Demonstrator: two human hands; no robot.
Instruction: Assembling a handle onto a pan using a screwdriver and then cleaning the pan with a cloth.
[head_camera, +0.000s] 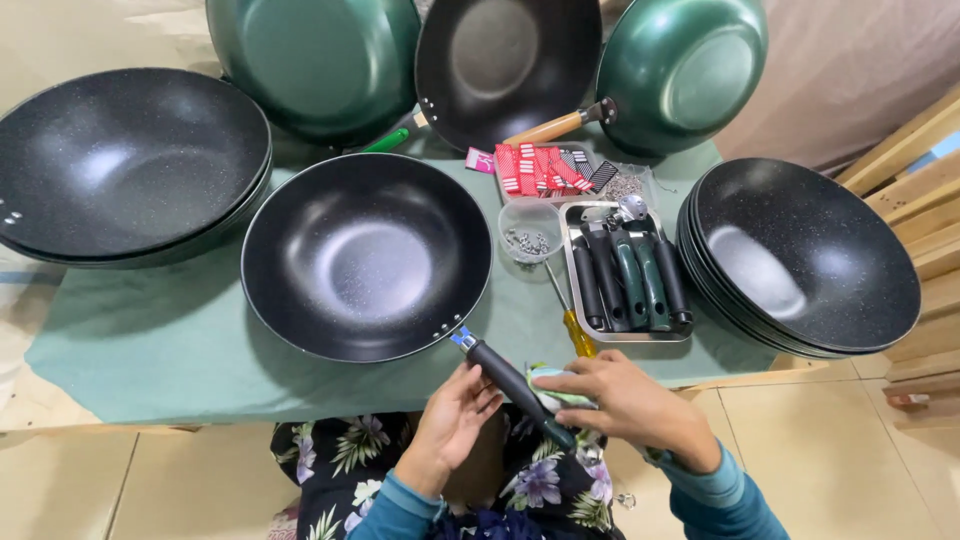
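Observation:
A black wok (367, 255) without a handle lies on the green cloth (140, 350) in front of me. A black handle (510, 380) with a blue metal tip points at the wok's near rim. My left hand (450, 418) touches the handle from below, fingers partly curled around it. My right hand (625, 402) presses a pale green rag (555, 385) against the handle's middle. A screwdriver with a yellow grip (574, 325) lies on the cloth just above my right hand.
A metal tray (577, 280) holds several black and green handles. Beside it are a clear cup of screws (530, 235) and red-and-white packets (540, 168). Stacked black woks sit left (125, 165) and right (805, 255); green woks (685, 70) stand behind. Wooden slats (920, 170) lie at the right.

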